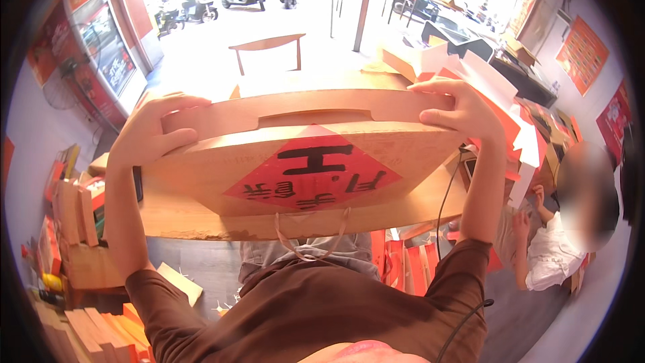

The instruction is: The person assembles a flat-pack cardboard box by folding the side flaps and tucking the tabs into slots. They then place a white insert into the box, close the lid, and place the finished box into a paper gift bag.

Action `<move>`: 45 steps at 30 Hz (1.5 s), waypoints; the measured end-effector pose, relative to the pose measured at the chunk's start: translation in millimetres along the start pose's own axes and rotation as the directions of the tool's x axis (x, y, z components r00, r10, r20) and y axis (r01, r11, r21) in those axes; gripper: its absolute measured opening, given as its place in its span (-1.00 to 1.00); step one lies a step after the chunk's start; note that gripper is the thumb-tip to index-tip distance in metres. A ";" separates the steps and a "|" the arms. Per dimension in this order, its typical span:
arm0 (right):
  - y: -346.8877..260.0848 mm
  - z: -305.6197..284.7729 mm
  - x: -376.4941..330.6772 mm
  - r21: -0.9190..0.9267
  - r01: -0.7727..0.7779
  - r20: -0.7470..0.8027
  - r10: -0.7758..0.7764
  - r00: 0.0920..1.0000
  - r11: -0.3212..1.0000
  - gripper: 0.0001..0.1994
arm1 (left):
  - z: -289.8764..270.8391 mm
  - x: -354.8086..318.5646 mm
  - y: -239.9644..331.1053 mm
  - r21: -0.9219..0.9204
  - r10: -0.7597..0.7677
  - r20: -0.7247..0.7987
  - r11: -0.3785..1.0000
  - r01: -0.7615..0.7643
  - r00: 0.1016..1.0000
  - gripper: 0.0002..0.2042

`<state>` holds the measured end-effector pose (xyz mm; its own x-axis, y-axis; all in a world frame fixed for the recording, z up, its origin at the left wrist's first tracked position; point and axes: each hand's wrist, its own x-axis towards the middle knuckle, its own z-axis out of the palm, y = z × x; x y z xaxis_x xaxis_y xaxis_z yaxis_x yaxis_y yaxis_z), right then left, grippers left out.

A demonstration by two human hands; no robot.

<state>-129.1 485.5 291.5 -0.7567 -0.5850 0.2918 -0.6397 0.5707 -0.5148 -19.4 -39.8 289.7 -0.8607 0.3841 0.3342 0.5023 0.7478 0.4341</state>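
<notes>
A wide tan gift box (195, 178), wood-coloured, stands tilted on the wooden table (178, 222) before me. Its front bears a red diamond label (295, 191) with black characters, upside down to me. Along the upper edge runs a curved strip with a long cut-out slot (316, 118). My left hand (158, 128) grips the left end of this edge, thumb on the near side and fingers over the top. At the other end, my right hand (463, 107) holds it the same way. A pale cord loop (310, 257) hangs below the box, at the table's near edge.
Red and white folded packaging (494, 94) is heaped at the right. A co-worker in a white shirt (554, 252) sits there. Stacked boxes (80, 212) stand at the left. A black cable (440, 212) crosses the table's right side. Beyond the table is a wooden chair (269, 44).
</notes>
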 end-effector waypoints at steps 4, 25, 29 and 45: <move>-11.3 3.2 3.3 0.017 -0.057 0.014 0.057 0.998 0.998 -0.55 | 2.9 -2.0 -2.3 0.006 -0.088 -0.013 0.996 0.088 0.996 -0.54; -64.1 30.5 -31.2 -0.256 0.175 0.036 -0.172 0.985 0.951 -0.04 | 6.2 -26.0 30.8 0.230 0.116 0.110 0.963 -0.139 0.987 -0.07; -91.7 58.0 -18.2 -0.405 0.359 0.077 -0.360 0.930 0.841 -0.12 | 26.2 -29.3 53.3 0.354 0.163 0.079 0.918 -0.181 0.983 -0.06; -107.3 63.5 -36.9 -0.552 0.233 -0.014 -0.288 0.958 0.801 -0.07 | 34.1 -37.8 66.8 0.382 0.153 -0.001 0.913 -0.141 0.988 -0.12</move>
<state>-24.0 409.2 284.8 -0.5423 -0.7163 0.4391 -0.7626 0.6390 0.1007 43.8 14.1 277.6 -0.7737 0.4933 0.3976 0.5483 0.8358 0.0300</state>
